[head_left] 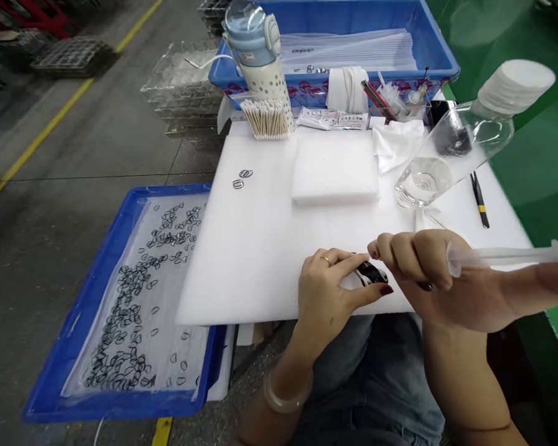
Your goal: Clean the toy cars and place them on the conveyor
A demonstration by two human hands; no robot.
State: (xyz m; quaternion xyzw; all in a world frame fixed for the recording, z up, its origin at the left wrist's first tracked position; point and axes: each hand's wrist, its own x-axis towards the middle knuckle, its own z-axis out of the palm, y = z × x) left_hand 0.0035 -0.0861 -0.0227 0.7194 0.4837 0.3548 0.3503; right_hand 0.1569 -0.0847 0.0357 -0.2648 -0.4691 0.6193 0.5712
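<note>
My left hand (330, 288) pinches a small black glossy part (372, 273) against the white foam sheet (260, 248) near its front edge. A ring sits on one finger and a pale bangle on the wrist. My right hand (428, 266) is closed round a clear plastic syringe (506, 255), whose plunger end points right. The syringe's tip is hidden behind my fingers, right above the black part. Two small dark ring pieces (242, 179) lie on the foam at the far left.
A blue tray (56, 347) with several small dark rings stands low at the left. On the foam: a white foam block (335, 168), a clear bottle (451, 155) lying tilted, cotton swabs (266, 119), a dotted water bottle (260, 56), tweezers (478, 199), a blue bin (353, 18) behind.
</note>
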